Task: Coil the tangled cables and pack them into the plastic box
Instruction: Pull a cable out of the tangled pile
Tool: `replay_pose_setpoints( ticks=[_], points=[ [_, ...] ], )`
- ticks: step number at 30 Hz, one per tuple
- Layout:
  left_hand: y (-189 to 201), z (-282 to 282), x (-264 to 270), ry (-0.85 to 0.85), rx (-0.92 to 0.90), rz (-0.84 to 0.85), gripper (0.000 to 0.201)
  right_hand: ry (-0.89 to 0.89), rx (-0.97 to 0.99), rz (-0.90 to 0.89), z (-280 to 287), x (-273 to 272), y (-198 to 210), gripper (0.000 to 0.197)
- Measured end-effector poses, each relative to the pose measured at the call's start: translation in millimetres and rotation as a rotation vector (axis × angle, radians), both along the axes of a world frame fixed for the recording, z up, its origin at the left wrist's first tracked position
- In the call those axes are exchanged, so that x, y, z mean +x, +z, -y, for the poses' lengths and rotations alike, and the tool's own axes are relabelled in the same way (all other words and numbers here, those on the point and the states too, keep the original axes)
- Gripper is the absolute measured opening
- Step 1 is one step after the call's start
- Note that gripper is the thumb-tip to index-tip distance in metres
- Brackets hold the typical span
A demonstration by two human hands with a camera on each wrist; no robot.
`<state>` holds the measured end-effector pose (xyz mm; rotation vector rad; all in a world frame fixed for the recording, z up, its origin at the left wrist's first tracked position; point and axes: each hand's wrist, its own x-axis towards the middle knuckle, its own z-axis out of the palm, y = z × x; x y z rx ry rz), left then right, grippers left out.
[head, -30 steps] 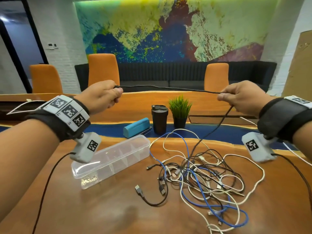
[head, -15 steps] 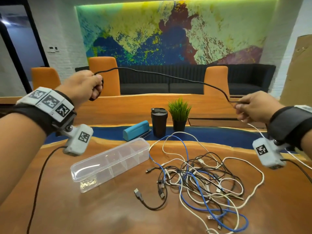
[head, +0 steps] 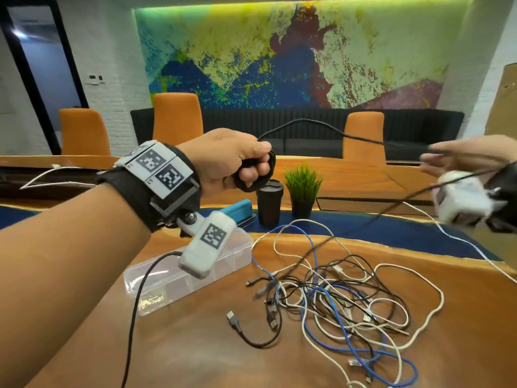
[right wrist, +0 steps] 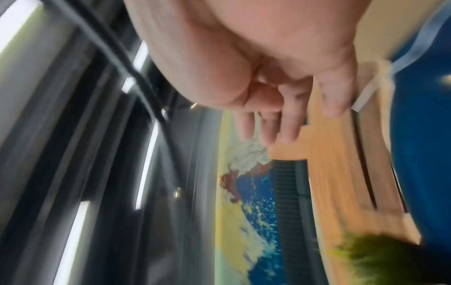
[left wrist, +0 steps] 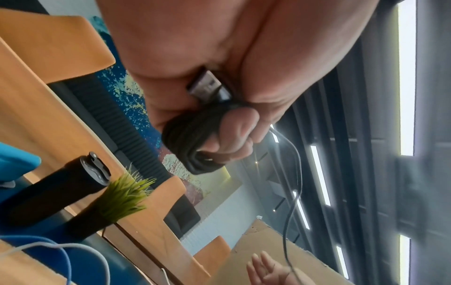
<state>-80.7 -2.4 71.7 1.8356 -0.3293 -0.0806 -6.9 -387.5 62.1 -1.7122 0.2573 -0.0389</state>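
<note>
My left hand (head: 240,161) is raised above the table and grips a black cable wound in a small coil (head: 253,175) round its fingers. The left wrist view shows that coil (left wrist: 185,138) and a USB plug (left wrist: 207,84) tucked in the palm. The free black cable (head: 307,124) arcs right to my blurred right hand (head: 461,158), then drops towards the tangle (head: 344,301) of white, blue and black cables. The right hand's fingers (right wrist: 268,125) are straight, and the cable (right wrist: 136,77) runs along its thumb side. The clear plastic box (head: 156,278) lies open below my left wrist.
A black tumbler (head: 270,203), a small potted plant (head: 302,191) and a teal case (head: 237,210) stand behind the box. A short black cable (head: 251,334) lies loose in front of the tangle on the wooden table (head: 195,365). Orange chairs line the far side.
My left hand has swung right towards the centre with another loop on its fingers. My right hand has moved out to the right, and its pinch on the cable has loosened into straight fingers.
</note>
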Motion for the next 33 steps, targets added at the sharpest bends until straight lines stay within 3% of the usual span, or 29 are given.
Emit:
replay_pose_setpoints(
  ticks=[1,2,4,5,8,10,13,16,20,22,24,25,27,28,29,31,33],
  points=[
    [-0.4,1.4,-0.9,-0.013,-0.012,-0.009,0.022,-0.064,0.112,0.012,20.2,8.8,-4.9,0.040],
    [-0.7,2.5,-1.6,-0.019,-0.016,-0.013,0.021,-0.154,0.199,0.032,31.0,12.1,-6.9,0.042],
    [-2.1,5.8,-2.2,-0.019,-0.002,-0.013,0.020,-0.242,0.323,0.169,23.2,7.2,-1.4,0.019],
    [-3.0,7.9,-1.8,-0.015,0.012,-0.012,0.020,-0.249,0.312,0.231,12.3,0.6,2.7,0.022],
    [-4.4,12.8,1.2,0.024,0.045,-0.034,0.019,-0.077,0.144,0.470,-43.8,-29.3,19.2,0.019],
    [-3.7,15.7,2.0,0.038,0.050,-0.055,0.017,0.205,-0.049,0.593,-87.2,-55.8,25.1,0.037],
    [-3.5,20.6,1.3,0.034,0.059,-0.065,0.017,0.582,-0.314,0.536,-141.2,-84.4,23.5,0.049],
    [-3.2,21.8,-0.6,0.032,0.058,-0.054,0.014,0.674,-0.210,0.438,-169.5,-85.4,13.8,0.051],
    [-3.9,15.9,-2.5,0.041,0.064,-0.045,0.013,0.682,-0.014,0.388,-179.4,-88.9,8.6,0.021],
    [-5.0,14.2,-1.2,0.072,0.110,-0.015,0.015,0.745,0.138,0.289,-180.1,-92.8,11.2,0.054],
    [-6.1,12.5,0.9,0.133,0.299,0.084,0.027,0.834,0.143,0.235,-184.5,-98.2,14.9,0.081],
    [-6.1,11.4,2.5,0.162,0.414,0.133,0.030,0.882,0.119,0.233,-188.0,-101.8,15.4,0.080],
    [-5.9,10.9,2.9,0.155,0.525,0.190,0.020,0.938,0.097,0.261,-197.1,-110.3,13.3,0.052],
    [-6.3,11.4,1.4,0.155,0.544,0.186,0.027,0.947,0.114,0.269,-200.4,-113.1,11.7,0.036],
    [-7.7,11.8,-0.7,0.149,0.511,0.165,0.036,0.932,0.144,0.267,-201.9,-113.6,10.1,0.026],
    [-9.7,8.8,1.2,0.110,0.323,0.107,0.020,0.821,0.200,0.264,-202.5,-110.5,9.0,0.013],
    [-10.1,2.9,1.9,0.093,0.171,0.038,0.017,0.630,0.211,0.288,-195.5,-98.0,6.8,0.010]
  ],
)
